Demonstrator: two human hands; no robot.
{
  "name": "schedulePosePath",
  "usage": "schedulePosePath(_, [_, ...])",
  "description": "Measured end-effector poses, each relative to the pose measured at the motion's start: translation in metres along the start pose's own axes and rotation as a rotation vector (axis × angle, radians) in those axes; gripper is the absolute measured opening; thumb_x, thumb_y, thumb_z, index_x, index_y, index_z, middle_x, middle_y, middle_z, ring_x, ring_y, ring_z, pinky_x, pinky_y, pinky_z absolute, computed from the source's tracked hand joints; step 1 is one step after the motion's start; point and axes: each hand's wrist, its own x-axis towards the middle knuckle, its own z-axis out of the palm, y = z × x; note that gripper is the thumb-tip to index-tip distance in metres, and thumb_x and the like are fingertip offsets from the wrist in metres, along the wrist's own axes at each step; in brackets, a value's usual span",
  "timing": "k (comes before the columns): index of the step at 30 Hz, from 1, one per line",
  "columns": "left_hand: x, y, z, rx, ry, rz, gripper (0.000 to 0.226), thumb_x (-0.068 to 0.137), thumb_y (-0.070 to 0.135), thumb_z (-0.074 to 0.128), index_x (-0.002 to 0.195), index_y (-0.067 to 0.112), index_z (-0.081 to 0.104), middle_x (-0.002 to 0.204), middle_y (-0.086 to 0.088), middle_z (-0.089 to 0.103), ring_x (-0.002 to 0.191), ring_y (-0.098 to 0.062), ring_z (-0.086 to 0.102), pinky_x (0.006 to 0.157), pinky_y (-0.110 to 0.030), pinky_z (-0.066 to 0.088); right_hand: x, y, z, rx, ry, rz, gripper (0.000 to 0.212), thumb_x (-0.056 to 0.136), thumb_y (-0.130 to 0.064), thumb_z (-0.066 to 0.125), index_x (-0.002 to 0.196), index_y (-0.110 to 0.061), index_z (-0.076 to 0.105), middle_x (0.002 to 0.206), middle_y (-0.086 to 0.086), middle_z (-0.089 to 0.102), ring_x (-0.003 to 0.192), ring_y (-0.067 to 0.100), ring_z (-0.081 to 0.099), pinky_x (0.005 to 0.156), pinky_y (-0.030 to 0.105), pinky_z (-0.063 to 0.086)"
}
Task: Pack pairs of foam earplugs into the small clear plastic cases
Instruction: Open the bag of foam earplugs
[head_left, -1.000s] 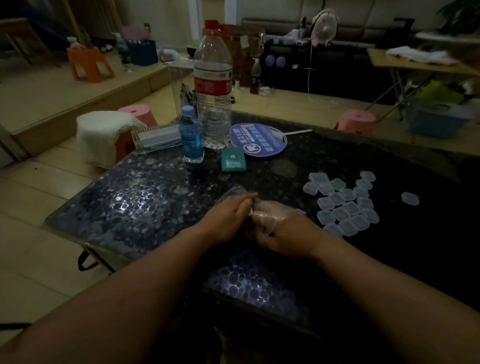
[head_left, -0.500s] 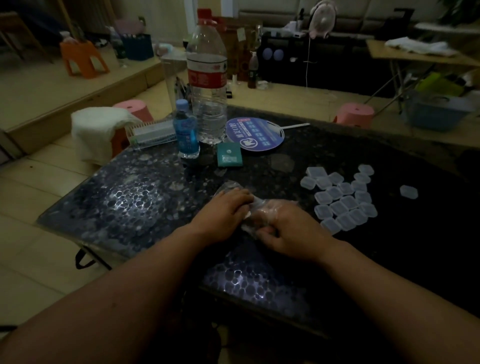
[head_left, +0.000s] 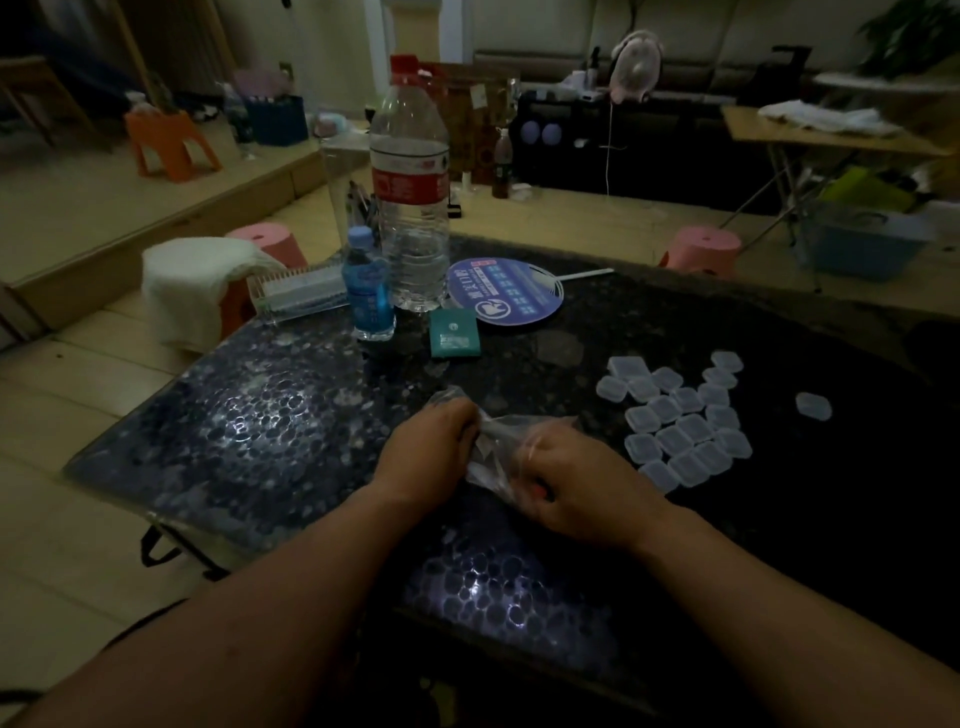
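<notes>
Head view: a crumpled clear plastic bag (head_left: 493, 447) lies at the middle of the dark table (head_left: 260, 431), with the left hand (head_left: 426, 447) pinching its left end and the right hand (head_left: 576, 483) curled round its right side; any earplugs inside are too dim to make out. Just right of the hands sits a cluster of small clear cases (head_left: 680, 421), with one lone case (head_left: 813, 406) farther right. Beyond stand a large water bottle (head_left: 410, 208), a small blue bottle (head_left: 366, 291), a green packet (head_left: 454, 335) and a round fan (head_left: 504, 293).
</notes>
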Motion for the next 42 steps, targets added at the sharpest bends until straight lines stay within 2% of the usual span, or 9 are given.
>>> schedulePosePath(4, [-0.002, 0.002, 0.000, 0.028, 0.020, -0.017, 0.014, 0.100, 0.030, 0.052, 0.089, 0.022, 0.057, 0.090, 0.000, 0.068, 0.082, -0.025, 0.064, 0.067, -0.038, 0.049, -0.014, -0.006, 0.002, 0.029, 0.147, 0.015, 0.016, 0.094, -0.022, 0.066, 0.081, -0.017, 0.058, 0.096, -0.002, 0.061, 0.091, 0.014, 0.056, 0.078, 0.021, 0.046])
schedulePosePath(9, [-0.004, 0.003, -0.002, 0.039, 0.033, -0.045, 0.017, 0.101, 0.028, 0.049, 0.086, 0.022, 0.053, 0.088, -0.001, 0.066, 0.077, -0.026, 0.062, 0.065, -0.041, 0.051, -0.018, -0.001, 0.011, 0.074, 0.236, 0.152, 0.007, 0.090, -0.013, 0.071, 0.091, -0.017, 0.066, 0.098, -0.006, 0.058, 0.093, 0.016, 0.056, 0.077, 0.039, 0.054])
schedulePosePath(15, [-0.005, -0.003, -0.009, 0.062, 0.088, -0.157, 0.018, 0.103, 0.025, 0.047, 0.085, 0.022, 0.051, 0.084, 0.000, 0.061, 0.073, -0.023, 0.057, 0.060, -0.036, 0.040, -0.011, -0.003, 0.014, 0.186, 0.329, 0.314, 0.010, 0.090, -0.018, 0.074, 0.090, -0.018, 0.064, 0.099, -0.006, 0.055, 0.091, 0.014, 0.057, 0.079, 0.030, 0.050])
schedulePosePath(20, [-0.005, -0.003, -0.011, 0.083, 0.111, -0.120, 0.013, 0.100, 0.028, 0.051, 0.088, 0.021, 0.054, 0.090, 0.001, 0.061, 0.077, -0.020, 0.054, 0.065, -0.036, 0.040, -0.018, 0.000, 0.013, 0.186, 0.283, 0.348, 0.005, 0.088, -0.018, 0.067, 0.090, -0.016, 0.062, 0.099, -0.006, 0.050, 0.090, 0.015, 0.055, 0.079, 0.032, 0.050])
schedulePosePath(25, [-0.006, 0.001, 0.001, 0.105, 0.082, 0.021, 0.022, 0.089, 0.043, 0.059, 0.102, 0.025, 0.062, 0.103, 0.003, 0.066, 0.098, -0.020, 0.061, 0.094, -0.042, 0.048, -0.010, 0.002, 0.013, 0.153, 0.196, 0.326, 0.021, 0.091, -0.036, 0.062, 0.089, -0.017, 0.071, 0.103, -0.003, 0.050, 0.094, 0.017, 0.054, 0.083, 0.034, 0.052])
schedulePosePath(30, [-0.005, 0.001, 0.004, -0.072, 0.027, 0.021, 0.006, 0.093, 0.028, 0.064, 0.097, 0.024, 0.066, 0.101, 0.005, 0.066, 0.097, -0.014, 0.060, 0.083, -0.032, 0.048, 0.009, -0.003, 0.014, 0.014, 0.013, 0.314, 0.041, 0.092, -0.057, 0.049, 0.097, -0.025, 0.074, 0.110, -0.003, 0.053, 0.108, 0.016, 0.048, 0.087, 0.034, 0.051])
schedulePosePath(36, [-0.001, 0.004, -0.001, -0.195, 0.119, -0.193, 0.014, 0.094, 0.015, 0.059, 0.083, 0.022, 0.058, 0.083, 0.005, 0.062, 0.079, -0.014, 0.058, 0.070, -0.034, 0.045, 0.018, -0.004, 0.025, -0.020, 0.069, 0.258, 0.012, 0.090, -0.036, 0.066, 0.086, -0.025, 0.066, 0.097, -0.006, 0.059, 0.099, 0.018, 0.052, 0.085, 0.038, 0.052])
schedulePosePath(39, [0.002, 0.005, -0.001, -0.214, 0.140, -0.225, 0.011, 0.096, 0.023, 0.059, 0.085, 0.021, 0.057, 0.085, 0.004, 0.062, 0.079, -0.015, 0.059, 0.071, -0.036, 0.047, 0.015, -0.001, 0.026, 0.012, 0.110, 0.288, 0.013, 0.087, -0.032, 0.070, 0.084, -0.026, 0.059, 0.091, -0.008, 0.056, 0.093, 0.016, 0.050, 0.084, 0.032, 0.046])
schedulePosePath(42, [0.002, 0.005, -0.001, -0.202, 0.077, -0.123, 0.032, 0.091, 0.057, 0.060, 0.081, 0.026, 0.059, 0.083, 0.008, 0.062, 0.077, -0.010, 0.060, 0.069, -0.033, 0.048, 0.013, 0.001, 0.028, 0.014, 0.072, 0.335, 0.020, 0.082, -0.039, 0.065, 0.095, -0.023, 0.066, 0.100, -0.005, 0.060, 0.101, 0.018, 0.053, 0.088, 0.031, 0.046])
